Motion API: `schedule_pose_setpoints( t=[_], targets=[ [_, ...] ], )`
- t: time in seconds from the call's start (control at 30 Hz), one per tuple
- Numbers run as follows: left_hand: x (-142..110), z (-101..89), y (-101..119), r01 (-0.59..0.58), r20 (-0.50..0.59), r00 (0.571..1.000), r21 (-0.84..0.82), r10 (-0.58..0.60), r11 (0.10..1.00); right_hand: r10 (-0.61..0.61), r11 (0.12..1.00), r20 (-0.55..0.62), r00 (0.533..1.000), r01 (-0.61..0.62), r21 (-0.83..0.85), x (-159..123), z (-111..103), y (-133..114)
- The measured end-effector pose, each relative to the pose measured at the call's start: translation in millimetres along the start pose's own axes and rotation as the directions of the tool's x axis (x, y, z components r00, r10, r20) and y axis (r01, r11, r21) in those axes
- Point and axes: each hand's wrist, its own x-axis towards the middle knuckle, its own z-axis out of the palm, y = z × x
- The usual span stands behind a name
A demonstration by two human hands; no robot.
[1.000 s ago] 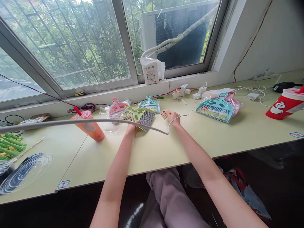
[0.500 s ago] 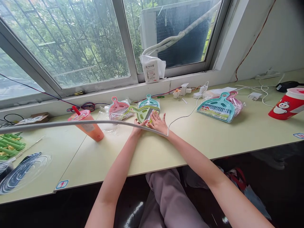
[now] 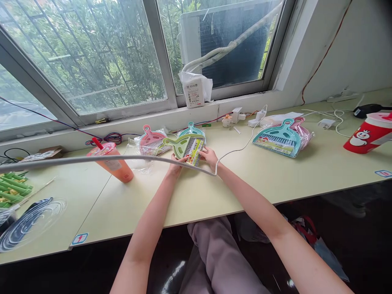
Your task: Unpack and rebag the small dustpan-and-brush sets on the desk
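Note:
A green mini dustpan-and-brush set (image 3: 183, 145) lies on the pale green table (image 3: 214, 192) with a printed paper label (image 3: 196, 149) across its bristles. My left hand (image 3: 175, 166) grips the set's near left edge. My right hand (image 3: 208, 155) pinches the set's right edge at the label. Just behind it lie a teal set (image 3: 191, 131) and a pink set (image 3: 151, 139) in clear bags.
An orange drink cup (image 3: 112, 163) with a red straw stands to the left. A teal and pink dustpan pile (image 3: 280, 139) lies to the right, a red cup (image 3: 369, 134) at the far right. White cables (image 3: 241, 148) and chargers run along the windowsill. Green items (image 3: 10, 192) sit far left.
My right hand brought the small label from the table onto the green set's bristles, pressed it flat, and now holds the set's right edge. My left hand stayed on the set.

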Motion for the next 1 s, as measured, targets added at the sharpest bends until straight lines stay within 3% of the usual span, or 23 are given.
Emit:
schedule_pose_setpoints(
  t=[0.07,0.13,0.3,0.43,0.63,0.73,0.9,1.0],
  targets=[
    [-1,0.5,0,0.013,0.04,0.999,0.02,-0.014,1.0,0.076,0.985,0.02,0.997,-0.078,0.151,-1,-1,-2],
    [-1,0.2,1,0.02,0.072,0.997,0.024,-0.021,1.0,0.109,0.979,-0.023,0.994,-0.104,0.175,-3,0,-4],
    [-1,-5.5,7,0.026,0.12,0.992,0.035,-0.03,0.999,-0.062,0.997,-0.085,0.994,0.058,-0.049,-6,7,-9],
    [-2,-9.6,10,0.074,0.147,0.986,0.065,-0.083,0.995,-0.249,0.936,-0.115,0.962,0.208,-0.283,-12,11,-10],
    [-5,-6.4,7,0.083,0.167,0.981,0.104,-0.099,0.991,-0.29,0.894,-0.237,0.927,0.174,-0.413,-14,9,-11],
    [-6,-4.6,8,0.084,0.17,0.98,0.135,-0.107,0.987,-0.26,0.915,-0.24,0.935,0.16,-0.37,-13,8,-10],
    [-5,-3.1,9,0.068,0.207,0.972,0.216,-0.114,0.974,-0.17,0.98,-0.228,0.959,0.139,-0.142,-11,6,-10],
    [-2,-4.0,10,-0.057,0.042,0.998,0.407,0.044,0.911,-0.087,0.995,-0.245,0.966,0.071,-0.075,-8,3,-11]
  ],
)
